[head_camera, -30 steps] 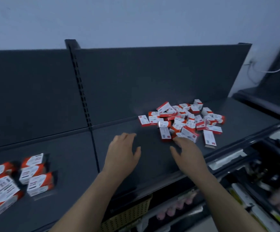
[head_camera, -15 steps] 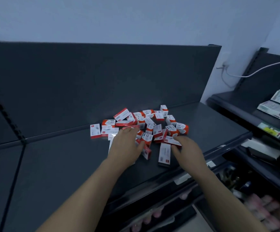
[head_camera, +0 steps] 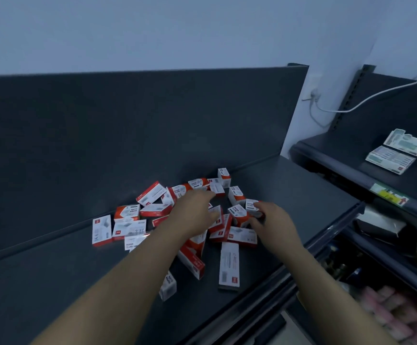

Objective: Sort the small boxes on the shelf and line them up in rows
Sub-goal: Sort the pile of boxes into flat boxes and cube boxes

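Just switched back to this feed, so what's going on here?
A person is working with both bare hands in a jumbled pile of small red-and-white boxes on the dark shelf. The left hand reaches open over the pile's middle; the right hand pinches a paper-clip box at its right edge. No rows in view yet.

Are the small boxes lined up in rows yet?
No, the red-and-white paper clip boxes lie in a jumbled heap on the dark shelf.

The left hand (head_camera: 195, 216) and the right hand (head_camera: 276, 224) were both bare. Both forearms (head_camera: 132, 282) were bare as well, long and slender, uncovered all the way back to the lower edge of the view.
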### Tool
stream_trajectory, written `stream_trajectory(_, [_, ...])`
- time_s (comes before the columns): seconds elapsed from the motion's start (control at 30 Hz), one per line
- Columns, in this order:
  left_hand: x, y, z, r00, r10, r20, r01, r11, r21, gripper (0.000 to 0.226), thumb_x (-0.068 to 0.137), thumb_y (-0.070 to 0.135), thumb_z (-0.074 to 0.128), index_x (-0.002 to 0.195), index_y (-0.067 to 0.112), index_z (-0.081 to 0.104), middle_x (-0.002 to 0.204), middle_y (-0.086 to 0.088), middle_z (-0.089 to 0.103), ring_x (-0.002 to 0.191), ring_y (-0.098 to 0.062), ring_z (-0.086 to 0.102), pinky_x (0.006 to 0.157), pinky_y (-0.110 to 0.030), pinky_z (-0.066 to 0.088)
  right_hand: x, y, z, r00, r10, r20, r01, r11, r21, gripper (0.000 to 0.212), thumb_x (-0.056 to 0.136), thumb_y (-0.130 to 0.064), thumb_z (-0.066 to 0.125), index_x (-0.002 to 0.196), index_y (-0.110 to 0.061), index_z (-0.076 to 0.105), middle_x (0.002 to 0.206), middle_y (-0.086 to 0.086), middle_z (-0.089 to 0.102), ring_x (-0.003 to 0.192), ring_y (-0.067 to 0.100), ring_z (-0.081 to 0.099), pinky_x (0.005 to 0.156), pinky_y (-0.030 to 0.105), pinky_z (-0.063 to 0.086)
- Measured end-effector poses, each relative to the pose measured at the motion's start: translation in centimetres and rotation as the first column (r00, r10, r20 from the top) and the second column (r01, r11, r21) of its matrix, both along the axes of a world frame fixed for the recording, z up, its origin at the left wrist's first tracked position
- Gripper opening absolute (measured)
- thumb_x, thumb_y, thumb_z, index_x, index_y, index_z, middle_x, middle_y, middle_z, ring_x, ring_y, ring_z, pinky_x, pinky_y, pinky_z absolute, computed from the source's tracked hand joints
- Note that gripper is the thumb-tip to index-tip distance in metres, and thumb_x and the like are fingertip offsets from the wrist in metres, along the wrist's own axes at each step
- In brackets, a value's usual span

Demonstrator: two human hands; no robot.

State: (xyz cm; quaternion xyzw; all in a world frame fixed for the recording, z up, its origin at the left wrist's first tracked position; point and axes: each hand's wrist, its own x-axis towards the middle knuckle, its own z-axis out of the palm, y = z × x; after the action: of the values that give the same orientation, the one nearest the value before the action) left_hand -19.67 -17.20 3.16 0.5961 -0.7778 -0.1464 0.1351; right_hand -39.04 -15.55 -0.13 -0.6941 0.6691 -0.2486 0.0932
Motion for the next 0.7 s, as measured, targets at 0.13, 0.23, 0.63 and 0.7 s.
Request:
stream_trajectory(0.13, [-1.1, -3.0, -0.2, 0.999, -0.047, -0.01, 0.047, 0.999, 0.0, 0.048, 0.092, 0.031, 0.058, 0.137, 0.02, 0.045, 0.138, -0.003, 0.05, 0.124, -0.02, 0.048, 0.099, -0.034, 0.042, -1.1, -1.9, -0.4, 0.999, -0.045, 0.012, 0.045, 0.999, -0.002, 0.009, 0.087, -0.02, 0.058, 0.08, -0.014, 0.062, 0.083, -0.005, 0.059, 0.078, 0.013, 0.055, 0.058, 0.024, 0.042])
stream_trajectory(0.23, [-2.2, -5.2, -0.5, 0.993, -0.115, -0.001, 0.115, 0.993, 0.013, 0.053, 0.092, 0.022, 0.057, 0.142, 0.025, 0.04, 0.146, -0.002, 0.042, 0.13, -0.021, 0.042, 0.103, -0.035, 0.039, -1.8, -2.6, -0.8, 0.998, -0.064, 0.03, 0.063, 0.997, 0.032, 0.008, 0.089, -0.021, 0.059, 0.093, -0.015, 0.063, 0.095, -0.003, 0.061, 0.089, 0.016, 0.055, 0.067, 0.027, 0.043])
stream_trajectory(0.63, [-5.8, -10.3, -2.4, 0.973, -0.215, 0.086, 0.209, 0.975, 0.079, 0.035, 0.088, 0.006, 0.054, 0.117, 0.026, 0.053, 0.124, -0.001, 0.051, 0.109, -0.021, 0.049, 0.089, -0.041, 0.047, -3.6, -5.8, -2.0, 0.998, 0.061, -0.004, -0.059, 0.984, 0.169, 0.04, 0.092, -0.023, 0.058, 0.131, -0.018, 0.051, 0.129, 0.001, 0.051, 0.113, 0.016, 0.051, 0.092, 0.022, 0.038])
stream_trajectory(0.7, [-5.4, -10.3, -2.4, 0.986, -0.159, 0.054, 0.155, 0.986, 0.062, 0.018, 0.087, 0.02, 0.062, 0.102, 0.025, 0.052, 0.111, 0.0, 0.056, 0.095, -0.017, 0.052, 0.079, -0.035, 0.048, -3.9, -6.0, -1.6, 0.998, 0.062, 0.013, -0.064, 0.986, 0.152, 0.037, 0.091, -0.025, 0.059, 0.126, -0.019, 0.054, 0.123, 0.0, 0.053, 0.106, 0.014, 0.052, 0.084, 0.02, 0.037])
